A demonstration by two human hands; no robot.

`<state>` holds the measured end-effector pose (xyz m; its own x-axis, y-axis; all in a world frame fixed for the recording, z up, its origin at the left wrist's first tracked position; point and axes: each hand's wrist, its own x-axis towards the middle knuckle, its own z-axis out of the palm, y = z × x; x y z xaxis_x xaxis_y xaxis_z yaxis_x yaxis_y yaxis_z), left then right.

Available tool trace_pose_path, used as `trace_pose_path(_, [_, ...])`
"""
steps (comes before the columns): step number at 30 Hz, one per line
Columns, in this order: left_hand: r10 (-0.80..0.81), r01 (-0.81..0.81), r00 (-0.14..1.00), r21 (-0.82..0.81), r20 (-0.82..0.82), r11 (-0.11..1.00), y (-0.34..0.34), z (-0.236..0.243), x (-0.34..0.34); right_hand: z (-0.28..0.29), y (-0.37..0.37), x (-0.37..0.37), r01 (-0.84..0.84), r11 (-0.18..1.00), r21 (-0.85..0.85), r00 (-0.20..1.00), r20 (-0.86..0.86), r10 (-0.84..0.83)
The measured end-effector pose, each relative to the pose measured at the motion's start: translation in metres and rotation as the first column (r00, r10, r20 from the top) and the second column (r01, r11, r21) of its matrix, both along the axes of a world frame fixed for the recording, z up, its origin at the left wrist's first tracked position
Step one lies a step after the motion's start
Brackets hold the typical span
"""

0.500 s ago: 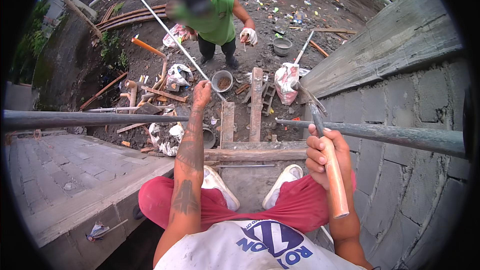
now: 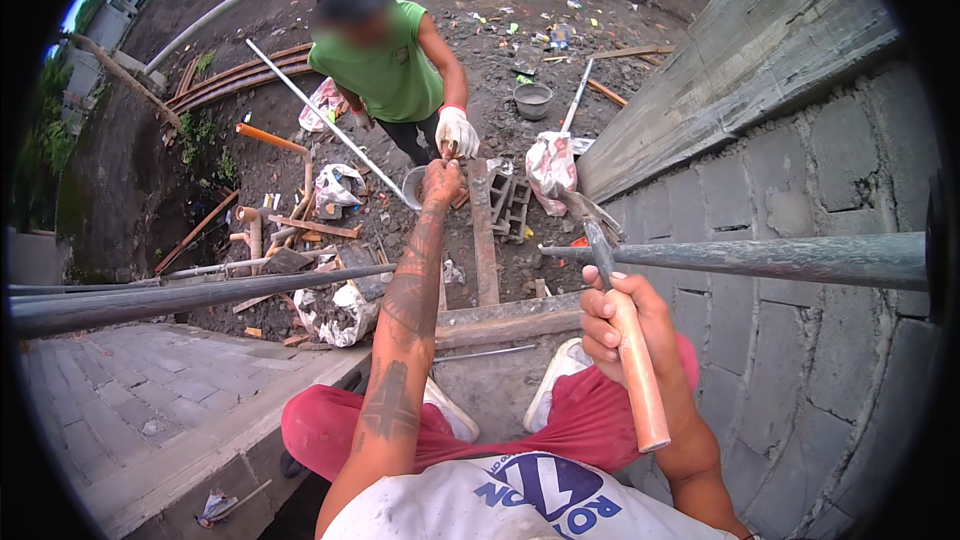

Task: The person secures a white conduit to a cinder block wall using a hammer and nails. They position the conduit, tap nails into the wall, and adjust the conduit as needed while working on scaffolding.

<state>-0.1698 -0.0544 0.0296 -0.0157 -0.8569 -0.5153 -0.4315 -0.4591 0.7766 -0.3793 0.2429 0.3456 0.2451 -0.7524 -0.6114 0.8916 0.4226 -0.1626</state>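
Observation:
My right hand [image 2: 628,318] is wrapped around a hammer [image 2: 640,385] with an orange-brown wooden grip and a dark neck. Its metal head [image 2: 592,215] points away from me, above a dark horizontal pole. My tattooed left arm stretches forward, and at its end my left hand [image 2: 441,183] is closed, right up against a co-worker's white-gloved hand [image 2: 457,132]. Something small and brownish shows between the two hands; I cannot make out what it is. A grey bucket [image 2: 413,185] stands behind my left hand, partly covered by it.
Dark poles [image 2: 740,260] cross at both sides. A hollow-block wall [image 2: 780,360] rises on my right, with a concrete beam [image 2: 740,90] above. Ahead lie a plank [image 2: 484,240], hollow blocks [image 2: 512,208], sacks [image 2: 550,168] and a long pale pipe [image 2: 325,120]. The co-worker [image 2: 385,70] stands below.
My left hand has moved forward and right to meet the co-worker's gloved hand, which came closer. The co-worker leans in. My right hand keeps the hammer, and the view has shifted slightly.

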Motion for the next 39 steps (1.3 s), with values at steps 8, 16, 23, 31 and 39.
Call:
trace_pose_path(8, [0.122,-0.023,0.871,0.209,-0.477,0.978,0.042,0.029,0.024,0.001,0.002,-0.008,0.005,0.999,0.032,1.0,0.014,-0.006])
trace_pose_path(16, [0.076,0.163,0.767,0.308,-0.637,0.937,0.096,0.176,0.029,-0.006,0.016,-0.022,0.047,0.984,0.169,0.992,0.11,-0.066])
trace_pose_path(23, [0.01,0.164,0.847,0.28,-0.531,0.946,0.154,0.363,0.038,0.056,0.075,-0.018,-0.006,0.958,0.288,1.0,0.004,0.005])
trace_pose_path(31, [0.056,0.018,0.98,0.369,-0.188,0.929,0.252,0.49,0.118,0.215,0.196,0.017,0.02,0.911,0.411,0.993,0.099,-0.066])
trace_pose_path(39, [0.22,-0.056,0.933,0.489,-0.285,0.87,0.338,0.588,0.1,0.295,0.248,0.013,0.247,0.792,0.558,0.95,0.023,-0.312])
